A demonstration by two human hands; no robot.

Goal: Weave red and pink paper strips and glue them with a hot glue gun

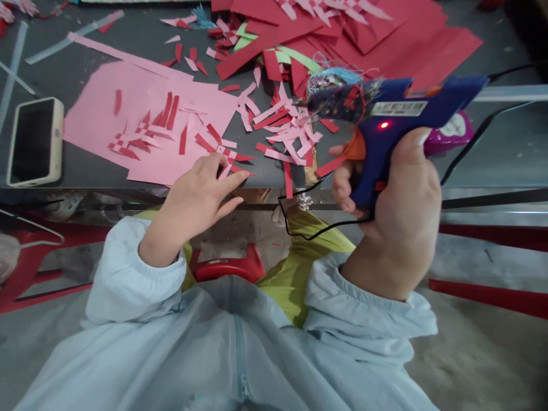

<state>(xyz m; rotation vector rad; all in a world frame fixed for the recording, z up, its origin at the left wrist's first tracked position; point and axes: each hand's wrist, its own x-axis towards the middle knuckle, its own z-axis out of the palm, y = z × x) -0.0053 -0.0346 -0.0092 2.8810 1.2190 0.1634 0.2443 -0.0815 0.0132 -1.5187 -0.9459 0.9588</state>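
In my right hand (398, 182) is a blue hot glue gun (394, 108), with an orange trigger and a lit red light. My fingers wrap its handle, and its nozzle points left, tangled in stringy glue and threads. My left hand (205, 188) is at the table edge, against a small woven piece of red and pink paper strips (226, 153). Its thumb and forefinger are stretched out and apart; the other fingertips are bent down at the piece, partly hidden. More woven strips (137, 137) lie on pink paper sheets (98, 97) to the left.
Loose paper strips (295, 131) are heaped below the nozzle. Red sheets (363, 40) are stacked at the back. A phone (36, 142) lies at left, clear glue sticks (72, 37) behind it. The gun's black cord (317, 234) loops over the table edge. A purple object (451, 131) sits behind the gun.
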